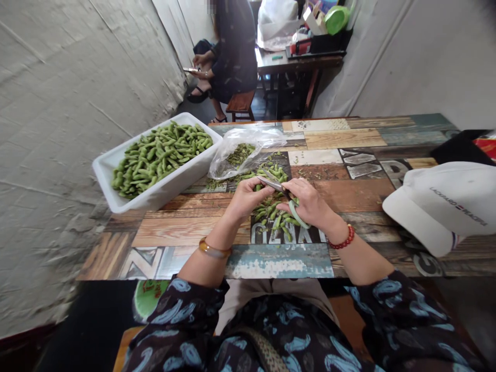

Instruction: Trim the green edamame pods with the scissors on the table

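Observation:
Scissors with pale green handles [297, 215] are gripped in my right hand [306, 201], their blades pointing left toward my other hand. My left hand [248, 197] is pinched at the blade tips; a small pod seems to be between thumb and finger, mostly hidden. Loose green pods [285, 223] lie on the patterned table under and around both hands. Just behind them, a clear plastic bag [267, 135] holds small green trimmings [241, 154]. A white tub [163, 192] heaped with green pods [160, 155] stands to the left.
A white cap [445, 201] lies on the table [344, 138] at the right, with a black and red item behind it. Beyond the table, a person [234, 51] sits on a wooden stool [241, 102] beside a cluttered side table [302, 63]. Walls flank both sides.

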Demonstrator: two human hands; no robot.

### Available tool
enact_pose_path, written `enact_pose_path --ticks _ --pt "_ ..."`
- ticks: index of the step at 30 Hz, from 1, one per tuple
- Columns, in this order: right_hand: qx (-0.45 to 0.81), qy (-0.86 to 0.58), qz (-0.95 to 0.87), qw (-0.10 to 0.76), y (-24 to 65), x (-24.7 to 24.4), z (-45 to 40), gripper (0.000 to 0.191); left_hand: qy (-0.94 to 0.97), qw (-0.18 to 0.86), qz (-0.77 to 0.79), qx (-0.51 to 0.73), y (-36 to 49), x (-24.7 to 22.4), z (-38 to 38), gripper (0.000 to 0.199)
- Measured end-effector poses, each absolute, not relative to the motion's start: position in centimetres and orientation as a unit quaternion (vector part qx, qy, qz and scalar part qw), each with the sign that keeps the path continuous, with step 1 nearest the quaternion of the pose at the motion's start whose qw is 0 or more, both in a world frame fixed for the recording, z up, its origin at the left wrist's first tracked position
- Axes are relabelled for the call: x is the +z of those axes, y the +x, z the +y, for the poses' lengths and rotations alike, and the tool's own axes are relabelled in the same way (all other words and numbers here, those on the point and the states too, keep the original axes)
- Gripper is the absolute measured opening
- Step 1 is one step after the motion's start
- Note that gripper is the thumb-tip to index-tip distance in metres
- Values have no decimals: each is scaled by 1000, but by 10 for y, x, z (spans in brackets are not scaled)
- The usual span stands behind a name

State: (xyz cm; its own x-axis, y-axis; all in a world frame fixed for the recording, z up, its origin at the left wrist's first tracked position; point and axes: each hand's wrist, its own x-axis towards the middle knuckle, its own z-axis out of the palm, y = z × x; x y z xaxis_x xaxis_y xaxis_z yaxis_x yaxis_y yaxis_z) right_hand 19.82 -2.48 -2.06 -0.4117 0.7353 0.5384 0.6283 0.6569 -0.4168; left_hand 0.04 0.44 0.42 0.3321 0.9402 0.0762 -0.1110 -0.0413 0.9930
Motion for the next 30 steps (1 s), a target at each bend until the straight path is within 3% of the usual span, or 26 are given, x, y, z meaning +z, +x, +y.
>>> enact_pose_path --ticks 6,14,30 --pt "94 -426 -816 379 199 -22 -23 36 537 589 400 453 -3 7 7 21" --pt "72 -436 -793 419 199 -24 -22 47 379 703 353 487 -3 7 10 34" --pt "67 -430 -805 404 190 -26 -27 51 345 715 357 492 3 9 4 38"
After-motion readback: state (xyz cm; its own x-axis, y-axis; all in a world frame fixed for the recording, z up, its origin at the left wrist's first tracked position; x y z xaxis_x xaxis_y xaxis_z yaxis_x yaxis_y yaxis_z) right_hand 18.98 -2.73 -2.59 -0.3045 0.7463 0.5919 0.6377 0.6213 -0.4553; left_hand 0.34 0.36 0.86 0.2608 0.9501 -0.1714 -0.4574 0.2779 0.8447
